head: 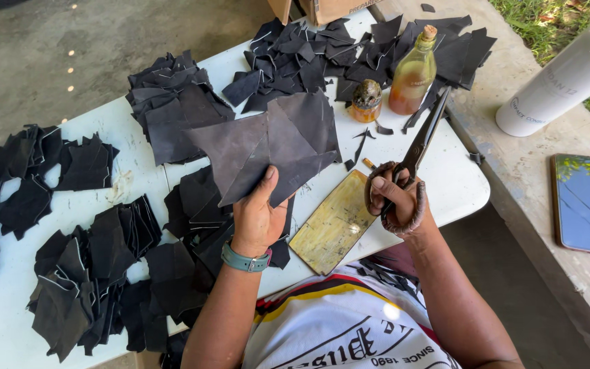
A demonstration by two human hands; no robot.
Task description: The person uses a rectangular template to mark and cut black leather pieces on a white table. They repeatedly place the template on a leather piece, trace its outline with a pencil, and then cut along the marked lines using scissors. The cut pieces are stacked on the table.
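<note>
The left hand (257, 217) pinches a fanned stack of dark leather-like sheets (268, 147) by its lower corner, thumb pressed on top and the other fingers hidden beneath. The stack is held up above the middle of the white table (455, 184). The sheets look thin, light and limp, with a matte face that should not slip; they hold flat only because several are gripped together, so the pinched corner, where all the layers overlap, seems the sound place to hold them.

The right hand (397, 205) is closed through the wrapped loops of a pair of long black scissors (421, 140), fingers curled tight, blades shut and pointing toward the table's far right corner. The scissors look heavy and stiff.

Just below the hands a worn yellowish board (336, 222) lies flat at the near edge. Beyond the scissors stand a small round jar (367, 101) with a dark lid and a tall amber bottle (412, 72) with a cork, its label too faint to describe. More heaps of dark cut pieces (90, 273) cover the left side and far edge. Off the table to the right, on a concrete ledge (513, 205), lie a white cylinder (565, 78) with grey lettering and a phone (583, 203).
</note>
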